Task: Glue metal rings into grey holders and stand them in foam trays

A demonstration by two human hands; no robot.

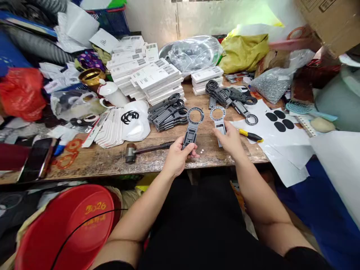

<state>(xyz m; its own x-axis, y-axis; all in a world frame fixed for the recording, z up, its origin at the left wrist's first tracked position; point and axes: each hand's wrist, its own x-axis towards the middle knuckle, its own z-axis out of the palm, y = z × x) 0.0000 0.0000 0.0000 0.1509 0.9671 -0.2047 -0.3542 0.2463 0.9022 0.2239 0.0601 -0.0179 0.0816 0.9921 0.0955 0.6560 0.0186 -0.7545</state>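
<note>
Your left hand (178, 155) gripped one grey plastic ring-headed part (192, 128) by its handle above the wooden bench (112, 159); your right hand (229, 139) pinched another (218, 120). Both looked light, stiff, best held mid-handle.

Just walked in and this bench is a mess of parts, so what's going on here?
A person at a cluttered wooden bench holds one grey ring-headed plastic part in each hand. The left hand grips the dark grey part by its handle; the right hand holds the lighter part. Piles of similar parts, white boxes and a hammer lie around.
</note>
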